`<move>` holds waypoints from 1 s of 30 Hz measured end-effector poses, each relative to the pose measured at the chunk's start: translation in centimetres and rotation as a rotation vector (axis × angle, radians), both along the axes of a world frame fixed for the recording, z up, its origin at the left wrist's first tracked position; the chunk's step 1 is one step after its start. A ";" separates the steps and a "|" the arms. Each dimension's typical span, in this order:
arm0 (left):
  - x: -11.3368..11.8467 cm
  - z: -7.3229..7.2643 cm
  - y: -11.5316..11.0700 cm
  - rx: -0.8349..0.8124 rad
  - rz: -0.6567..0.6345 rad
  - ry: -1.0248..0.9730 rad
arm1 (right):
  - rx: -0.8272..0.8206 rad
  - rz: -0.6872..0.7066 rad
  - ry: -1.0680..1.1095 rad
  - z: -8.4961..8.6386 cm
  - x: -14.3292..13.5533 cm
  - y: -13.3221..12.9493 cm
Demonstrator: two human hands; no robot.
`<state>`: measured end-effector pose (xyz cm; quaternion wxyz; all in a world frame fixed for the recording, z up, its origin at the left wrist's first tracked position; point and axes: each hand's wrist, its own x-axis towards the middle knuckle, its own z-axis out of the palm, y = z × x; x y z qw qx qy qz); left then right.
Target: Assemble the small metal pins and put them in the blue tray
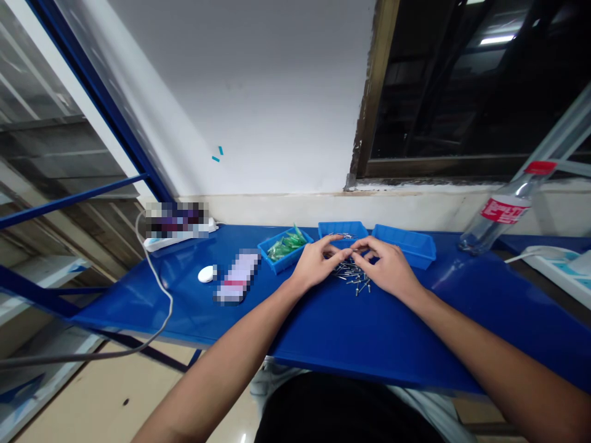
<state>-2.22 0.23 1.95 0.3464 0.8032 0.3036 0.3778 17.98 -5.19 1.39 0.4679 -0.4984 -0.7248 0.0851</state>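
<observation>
Over a loose pile of thin metal pins that look like blind rivets (pixel 356 284), my two hands come together at the fingertips. Thumb and fingers of my left hand (pixel 319 261) are curled into a pinch; whatever sits between them is too small to tell. My right hand (pixel 390 269) pinches in the same way from the other side, its fingertips close to the left ones. Just behind the hands stands a blue bin (pixel 342 229) with a few similar pins in it. The hands partly cover both the pile and that bin.
Left of the hands is a blue bin (pixel 277 266) holding green packets (pixel 289 245). Another blue bin (pixel 406 246) stands behind my right hand. A plastic bottle (pixel 501 212), a blurred-out phone-like object (pixel 237 277), a white round item (pixel 206 274) and a power strip (pixel 180 237) are also on the blue table (pixel 369 344).
</observation>
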 end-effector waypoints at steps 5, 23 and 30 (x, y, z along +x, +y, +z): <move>0.2 -0.4 0.4 -0.098 -0.040 -0.089 | 0.064 0.039 -0.076 -0.4 0.2 0.3; 0.2 -1.2 1.4 0.032 -0.029 -0.118 | -0.036 0.049 0.024 -0.1 -0.2 0.2; 0.1 -1.5 1.8 -0.001 0.038 -0.118 | -0.019 0.012 0.008 -0.5 0.1 0.5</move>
